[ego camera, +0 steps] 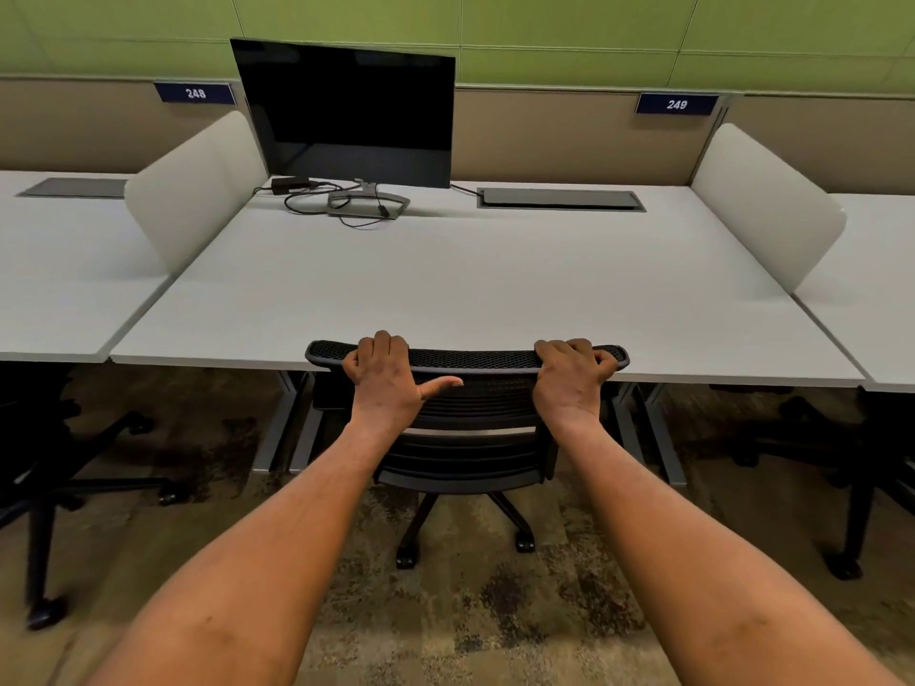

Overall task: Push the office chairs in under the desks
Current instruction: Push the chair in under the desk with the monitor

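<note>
We hold black mesh chair (470, 418) by top rail: left hand (383, 381) wrapped over rail, thumb splayed along mesh; right hand (569, 376) clenched on rail near its far corner. Chair centred at desk (470, 289), backrest top level with desk edge just beyond our knuckles, seat seemingly already under. Risks, as we judge: fingers over rail pinched against desk edge on further push; uneven push swivels chair toward desk leg (277, 428) below-left of grip.
</note>
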